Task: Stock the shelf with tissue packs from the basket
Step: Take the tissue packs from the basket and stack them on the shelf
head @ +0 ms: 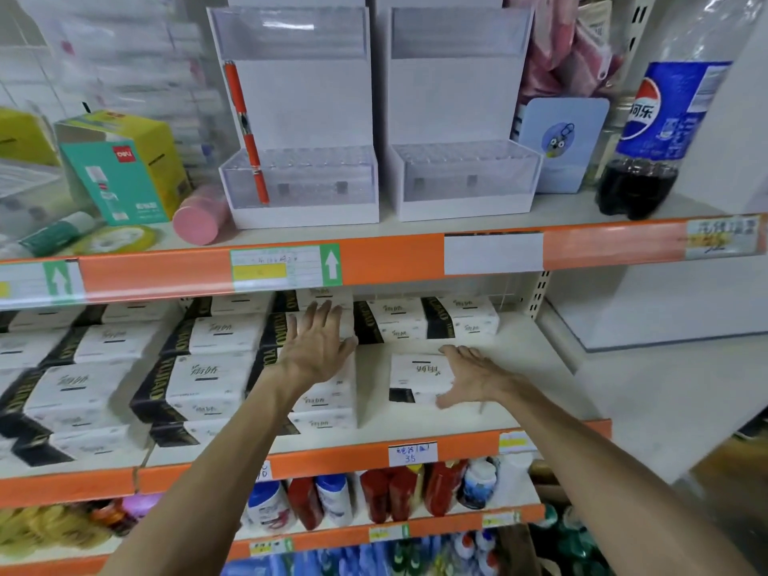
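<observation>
Seating a tissue pack (pixel 417 378) on the shelf (pixel 523 347).
Head view: left hand (pixel 316 347), fingers straight, is bracing the stack (pixel 328 405); right hand (pixel 473 378), fingers spread, seems to be pushing the lone pack, which is best slid flush against that stack.

Left hand (pixel 318 347) flat on tissue stack (pixel 328 405), right hand (pixel 473 376) on 1 lone pack (pixel 415 374) (fingers straight)
</observation>
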